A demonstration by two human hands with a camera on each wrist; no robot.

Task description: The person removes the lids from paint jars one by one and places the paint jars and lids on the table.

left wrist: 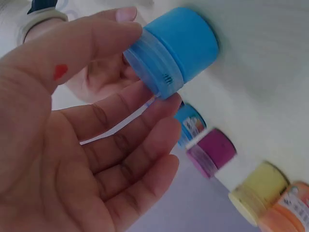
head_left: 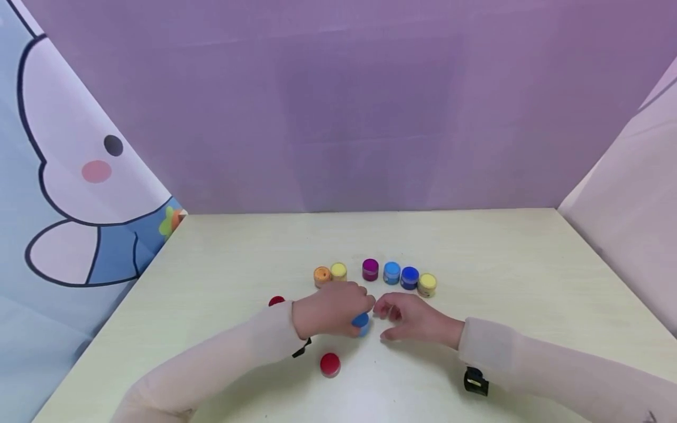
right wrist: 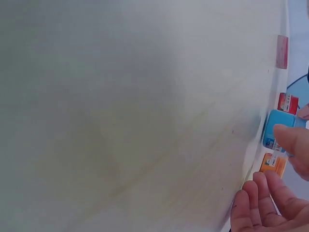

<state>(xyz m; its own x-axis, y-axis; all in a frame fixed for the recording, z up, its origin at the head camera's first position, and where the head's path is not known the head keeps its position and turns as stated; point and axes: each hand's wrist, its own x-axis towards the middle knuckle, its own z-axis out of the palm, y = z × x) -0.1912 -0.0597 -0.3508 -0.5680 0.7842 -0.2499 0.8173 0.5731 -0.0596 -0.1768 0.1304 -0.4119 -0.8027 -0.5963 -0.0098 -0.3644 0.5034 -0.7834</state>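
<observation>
My left hand [head_left: 334,308] pinches a light-blue jar [head_left: 362,325] between its thumb and index finger, low over the tabletop. Seen from the left wrist, this jar [left wrist: 181,46] lies tilted, and the other fingers spread loosely below it. Just to the right is my right hand [head_left: 415,319], its fingers loosely bent and holding nothing, with the thumb apart from them. Its fingertips point toward the jar. Nearest in front of the left hand are an orange jar [head_left: 322,276] and a yellow jar [head_left: 339,271].
Farther right runs a row: a purple jar [head_left: 370,269], another light-blue jar [head_left: 392,272], a dark-blue jar [head_left: 409,278] and a second yellow jar [head_left: 427,285]. One red jar [head_left: 330,365] stands nearer me; another red jar [head_left: 277,301] is partly hidden by the left sleeve. A purple backdrop [head_left: 370,117] rises behind the table.
</observation>
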